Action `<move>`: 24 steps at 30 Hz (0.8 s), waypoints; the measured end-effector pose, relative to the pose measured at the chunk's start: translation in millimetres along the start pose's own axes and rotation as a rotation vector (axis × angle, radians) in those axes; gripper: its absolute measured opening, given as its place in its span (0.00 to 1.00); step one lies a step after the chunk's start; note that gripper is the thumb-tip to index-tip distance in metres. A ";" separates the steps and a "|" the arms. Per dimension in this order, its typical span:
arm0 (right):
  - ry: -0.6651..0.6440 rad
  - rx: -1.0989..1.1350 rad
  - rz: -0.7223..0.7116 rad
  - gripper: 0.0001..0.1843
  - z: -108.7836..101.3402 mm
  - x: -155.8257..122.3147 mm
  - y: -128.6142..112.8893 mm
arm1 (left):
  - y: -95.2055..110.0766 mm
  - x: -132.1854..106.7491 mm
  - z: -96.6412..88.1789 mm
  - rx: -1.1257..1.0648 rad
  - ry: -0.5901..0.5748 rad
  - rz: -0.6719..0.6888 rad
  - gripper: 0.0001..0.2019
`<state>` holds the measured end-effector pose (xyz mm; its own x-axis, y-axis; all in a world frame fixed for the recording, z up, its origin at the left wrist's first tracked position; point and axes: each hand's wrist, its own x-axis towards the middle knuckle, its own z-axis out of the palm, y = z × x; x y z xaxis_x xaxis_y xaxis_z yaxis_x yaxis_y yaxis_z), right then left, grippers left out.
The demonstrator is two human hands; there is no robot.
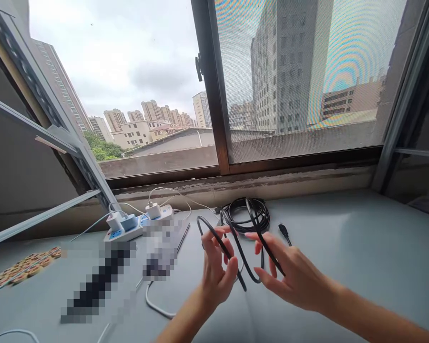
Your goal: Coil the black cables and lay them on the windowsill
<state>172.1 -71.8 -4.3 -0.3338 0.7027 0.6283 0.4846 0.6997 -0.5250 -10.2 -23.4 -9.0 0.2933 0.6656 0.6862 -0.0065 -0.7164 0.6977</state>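
Note:
Above a grey table (343, 247) by a window, both my hands handle a black cable (248, 216). My left hand (216, 271) is closed around one strand of it, thumb and fingers pinching the cable. My right hand (289, 274) has its fingers partly curled, with another strand running across the fingers and under the thumb. Behind my hands the rest of the cable lies coiled on the table, and its black plug end (283, 231) rests to the right of the coil.
A white power strip (137, 224) with white chargers and thin white cables sits at the left rear. Blurred dark objects lie beside it. Small wooden pieces (21, 267) are spread at the far left. A window sill and a metal frame bound the table.

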 end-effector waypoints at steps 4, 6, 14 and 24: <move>-0.074 -0.057 -0.093 0.23 5.7 -2.2 -0.6 | 1.9 -1.3 -1.4 0.068 -0.048 0.036 0.12; -0.082 -0.004 -0.080 0.26 7.9 -3.8 1.1 | 3.9 -2.1 -0.3 0.083 -0.075 0.032 0.13; -0.070 0.058 -0.094 0.39 14.7 -7.9 8.2 | 13.9 0.6 8.6 0.072 -0.082 -0.104 0.16; 0.031 0.229 0.234 0.33 15.7 -3.5 -10.0 | 20.5 6.5 8.6 0.193 -0.085 -0.043 0.16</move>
<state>155.7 -79.3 -10.2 -0.2084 0.8461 0.4907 0.3494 0.5330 -0.7706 -0.2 -35.5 8.0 0.3688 0.6822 0.6314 0.1883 -0.7200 0.6679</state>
